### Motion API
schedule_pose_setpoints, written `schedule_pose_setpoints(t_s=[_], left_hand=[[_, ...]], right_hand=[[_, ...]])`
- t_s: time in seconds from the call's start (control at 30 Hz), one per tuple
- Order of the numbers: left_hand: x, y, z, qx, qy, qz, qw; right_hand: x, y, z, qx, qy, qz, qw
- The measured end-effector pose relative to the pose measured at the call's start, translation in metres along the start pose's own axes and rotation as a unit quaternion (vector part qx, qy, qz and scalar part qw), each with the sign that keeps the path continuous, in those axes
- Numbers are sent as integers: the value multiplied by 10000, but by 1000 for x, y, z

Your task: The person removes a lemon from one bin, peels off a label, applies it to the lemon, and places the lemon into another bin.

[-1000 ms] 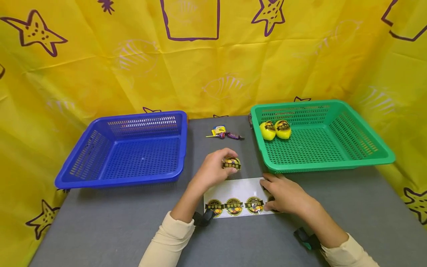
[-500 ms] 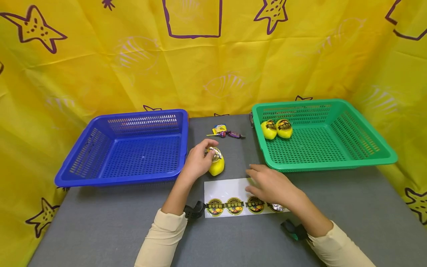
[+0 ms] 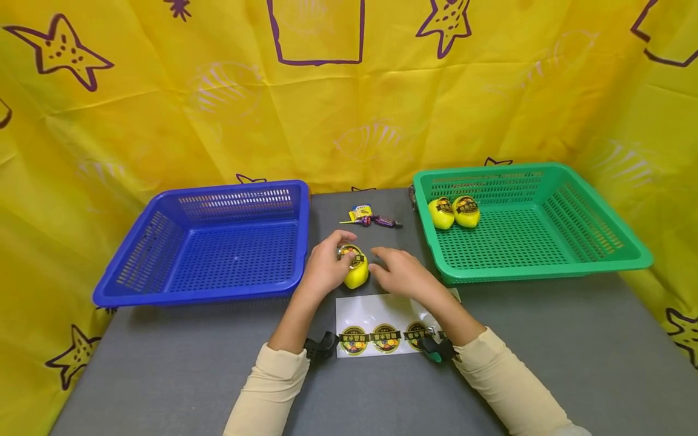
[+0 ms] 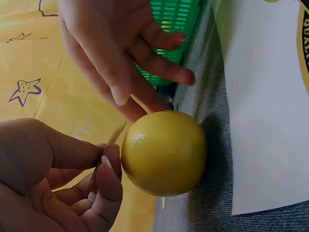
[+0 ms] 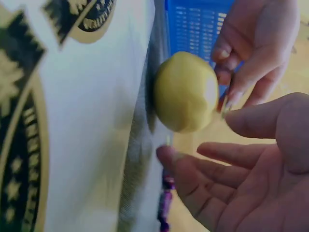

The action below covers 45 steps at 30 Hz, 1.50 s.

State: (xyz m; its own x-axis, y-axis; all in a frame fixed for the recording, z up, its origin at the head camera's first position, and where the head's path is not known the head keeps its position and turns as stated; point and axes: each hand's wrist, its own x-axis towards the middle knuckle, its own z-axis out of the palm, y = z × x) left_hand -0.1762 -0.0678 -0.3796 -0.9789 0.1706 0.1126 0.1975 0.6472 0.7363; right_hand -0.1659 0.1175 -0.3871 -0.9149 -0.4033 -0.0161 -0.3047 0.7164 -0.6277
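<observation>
two hands are seen at one yellow lemon on the grey table: it is pinched by the left hand, while the right hand is held open, fingers spread beside it. just behind lies a sticker sheet, flanked by a blue basket and green basket.

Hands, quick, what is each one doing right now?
Left hand: fingertips pinch the round sticker on top of the small yellow plastic lemon.
Right hand: open, fingers spread beside the lemon, holding nothing.
</observation>
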Motion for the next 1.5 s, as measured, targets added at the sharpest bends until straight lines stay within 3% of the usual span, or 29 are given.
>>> schedule_pose_setpoints(t_s=[0.17, 0.37, 0.63, 0.77, 0.9, 1.17, 1.37, 1.5], left_hand=[[0, 1, -1, 33, -109, -106, 9999], [-1, 1, -1, 115, -210, -189, 9995], [-1, 3, -1, 150, -249, -171, 9994], [-1, 3, -1, 175, -272, -160, 9993], [-1, 1, 2, 120, -249, -156, 9995], [0, 0, 9, -14, -230, -139, 9996], [1, -2, 8, 124, -183, -280, 9994], [1, -4, 8, -62, -200, -350, 9992]], right_hand=[[17, 8, 5, 1290, -251, 340, 9907], [29, 13, 13, 2793, -667, 693, 9554], [37, 24, 20, 3734, -948, 916, 9183], [38, 28, 20, 3943, -1111, 860, 9082], [37, 30, 21, 4034, -1214, 757, 9038], [29, 27, 11, 3617, -783, 936, 9243], [30, 29, 9, 3651, -754, 994, 9226], [32, 33, 10, 3715, -769, 976, 9201]])
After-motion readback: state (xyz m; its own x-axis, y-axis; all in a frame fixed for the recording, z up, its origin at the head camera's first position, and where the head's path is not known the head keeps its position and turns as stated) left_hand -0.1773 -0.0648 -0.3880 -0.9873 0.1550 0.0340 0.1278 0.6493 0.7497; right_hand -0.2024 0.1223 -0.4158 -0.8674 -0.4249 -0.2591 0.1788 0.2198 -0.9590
